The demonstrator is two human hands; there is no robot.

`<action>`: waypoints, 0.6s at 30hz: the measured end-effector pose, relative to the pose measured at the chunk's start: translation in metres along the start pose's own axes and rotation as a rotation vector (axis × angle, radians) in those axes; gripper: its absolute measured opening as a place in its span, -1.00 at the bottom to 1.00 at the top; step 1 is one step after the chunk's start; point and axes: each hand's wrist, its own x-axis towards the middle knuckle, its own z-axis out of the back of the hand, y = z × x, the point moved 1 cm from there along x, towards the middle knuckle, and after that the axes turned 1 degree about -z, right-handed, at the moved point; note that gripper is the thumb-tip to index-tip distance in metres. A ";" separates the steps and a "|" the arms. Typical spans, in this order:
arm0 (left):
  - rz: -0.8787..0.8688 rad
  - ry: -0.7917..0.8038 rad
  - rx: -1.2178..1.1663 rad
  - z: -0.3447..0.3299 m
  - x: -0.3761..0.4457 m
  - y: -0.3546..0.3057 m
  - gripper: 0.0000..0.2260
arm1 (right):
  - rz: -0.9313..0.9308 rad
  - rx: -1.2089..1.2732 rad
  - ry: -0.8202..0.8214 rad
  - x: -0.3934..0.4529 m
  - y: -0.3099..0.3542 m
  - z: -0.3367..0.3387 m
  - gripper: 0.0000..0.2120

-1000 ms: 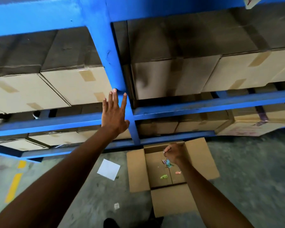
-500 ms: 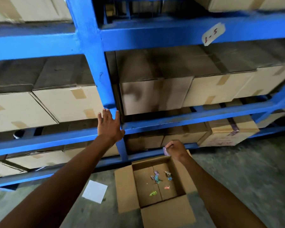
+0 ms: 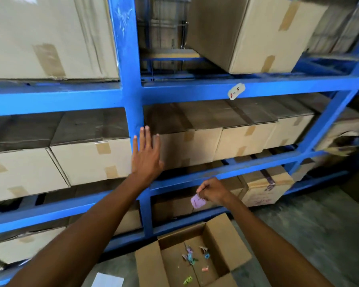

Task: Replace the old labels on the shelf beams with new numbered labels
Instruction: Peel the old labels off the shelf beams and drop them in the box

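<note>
A warehouse is being shown: blue steel racking (image 3: 131,59) is being filled with taped cartons (image 3: 91,160), a beam label (image 3: 236,91) is being displayed, above concrete floor (image 3: 319,235).

dim, even light; wide-angle bending at edges, slight motion blur right.

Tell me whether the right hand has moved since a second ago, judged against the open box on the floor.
Yes. The right hand, pinching a purple label, has risen out of the open box toward the lower blue beam.
</note>
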 end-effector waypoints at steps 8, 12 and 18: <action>-0.066 0.017 0.286 0.008 0.011 0.064 -0.19 | -0.101 -0.064 -0.066 0.007 -0.008 -0.031 -0.78; -0.073 0.023 0.327 0.006 0.012 0.066 -0.18 | -0.114 -0.112 -0.099 0.005 -0.011 -0.030 -0.85; -0.073 0.018 0.326 0.005 0.012 0.061 -0.17 | -0.178 -0.111 -0.142 0.005 -0.018 -0.025 -0.89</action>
